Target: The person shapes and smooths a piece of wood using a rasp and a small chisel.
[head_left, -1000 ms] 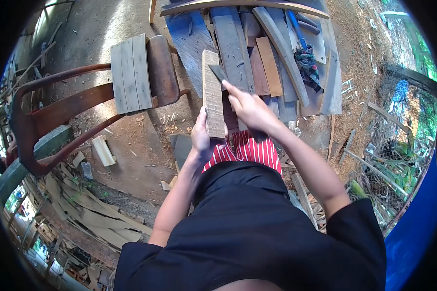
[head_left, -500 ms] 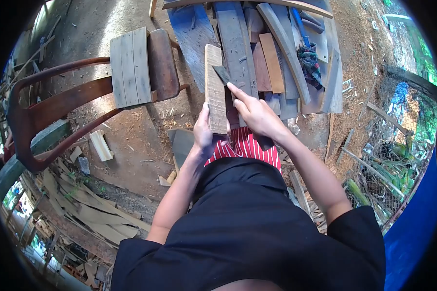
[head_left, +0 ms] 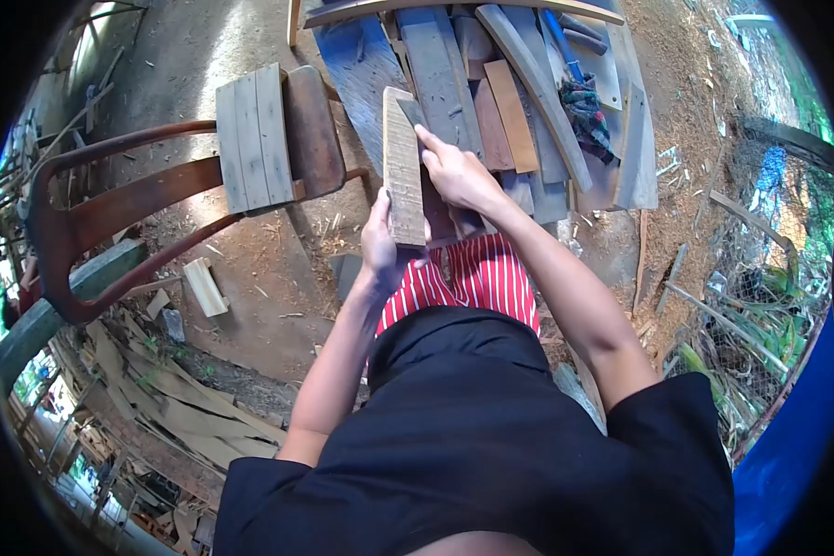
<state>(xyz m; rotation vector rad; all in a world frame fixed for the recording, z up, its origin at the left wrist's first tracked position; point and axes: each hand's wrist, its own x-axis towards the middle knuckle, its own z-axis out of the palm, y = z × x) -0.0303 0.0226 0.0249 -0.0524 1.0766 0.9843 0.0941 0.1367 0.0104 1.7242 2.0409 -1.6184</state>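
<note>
A light wooden board (head_left: 402,176) stands lengthwise in front of me, held near its lower end by my left hand (head_left: 380,239), thumb on the left edge and fingers partly behind it. My right hand (head_left: 456,176) is closed round a dark flat blade (head_left: 410,112), index finger stretched along it. The blade's tip lies over the upper right part of the board's face. Whatever handle the blade has is hidden in my right hand.
A workbench (head_left: 635,56) ahead bears wooden planks, a blue tool (head_left: 565,46) and a checked cloth (head_left: 586,116). To the left stands a brown wooden chair (head_left: 315,130) with a slatted panel (head_left: 255,139) on it. Scrap wood (head_left: 206,285) lies on the ground.
My right hand and the blade have moved up and left relative to the board, nearer its top end. The board has shifted slightly left, still in my left hand.
</note>
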